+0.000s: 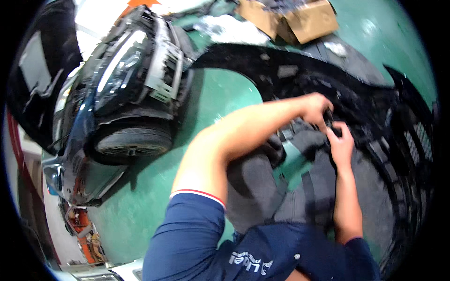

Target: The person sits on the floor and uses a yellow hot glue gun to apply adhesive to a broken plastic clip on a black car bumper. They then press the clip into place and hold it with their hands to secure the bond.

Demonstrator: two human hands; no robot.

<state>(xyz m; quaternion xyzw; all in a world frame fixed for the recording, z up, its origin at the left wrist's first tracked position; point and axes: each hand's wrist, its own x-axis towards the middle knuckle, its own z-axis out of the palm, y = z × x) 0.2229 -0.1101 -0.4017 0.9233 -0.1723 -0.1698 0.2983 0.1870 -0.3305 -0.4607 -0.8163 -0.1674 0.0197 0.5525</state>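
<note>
Both my hands meet on a large black car bumper [290,70] lying curved around me on the floor, with a honeycomb mesh section at its right. My left hand [317,110], reaching in from the lower left, has its fingers closed on a small dark part [329,114] at the bumper's inner side. Just below it, my right hand [341,138] is also closed around that area, thumb and fingers bent; the exact piece they grip is partly hidden and blurred. My grey-clad legs [253,192] are bent beneath my arms.
A dark car [112,107] stands at the left with its front bumper off and front wheel [131,140] showing; a black panel [37,70] rises beside it. Cardboard boxes [309,23] and white plastic wrapping [225,30] lie at the back. An orange tool [79,225] sits at lower left.
</note>
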